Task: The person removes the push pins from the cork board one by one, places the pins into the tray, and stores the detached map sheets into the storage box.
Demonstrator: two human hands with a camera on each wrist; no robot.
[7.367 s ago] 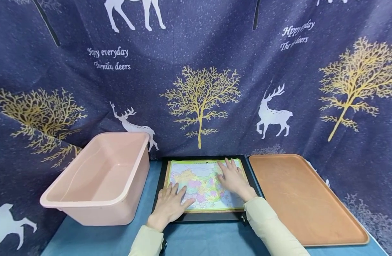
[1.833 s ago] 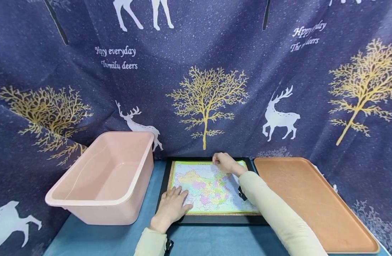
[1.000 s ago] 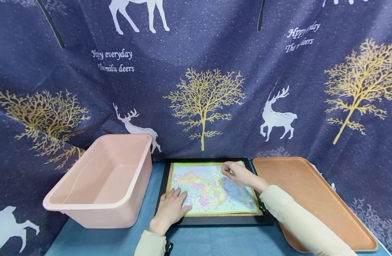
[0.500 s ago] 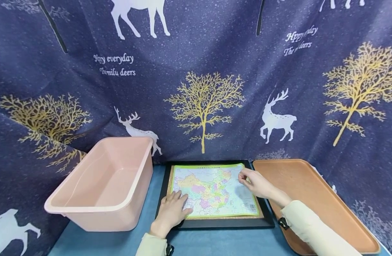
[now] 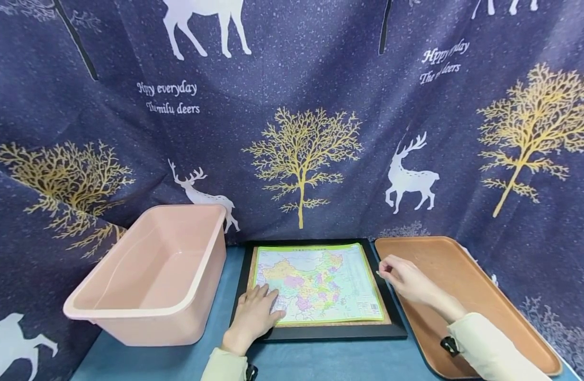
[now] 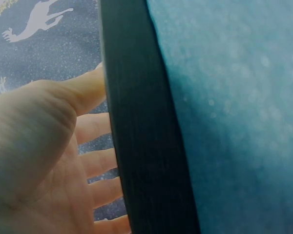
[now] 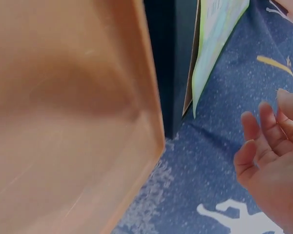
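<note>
A colourful map (image 5: 296, 286) with a yellow-green border lies on a cork board (image 5: 386, 312) in a black frame (image 5: 339, 332). My left hand (image 5: 255, 317) rests with spread fingers on the map's lower left and the frame; the left wrist view shows its fingers (image 6: 95, 163) partly behind the black frame. My right hand (image 5: 408, 280) hovers over the frame's right side and the tray's edge, fingers curled and thumb against the index finger. A tiny pale pin-like thing (image 5: 378, 272) pokes out at its fingertips. In the right wrist view the map's corner (image 7: 200, 92) lifts off the cork.
A deep pink tub (image 5: 172, 307) stands left of the frame. To the right lies a brown tray (image 5: 463, 296) with a low rim, close beside the frame. A blue cloth (image 5: 320, 360) covers the table, and a dark printed curtain (image 5: 320, 79) hangs right behind.
Both hands lay flat on the map at first, with a small dark dot at its top middle. My right hand went there, then moved right off the map, fingers pinched; the dot no longer shows.
</note>
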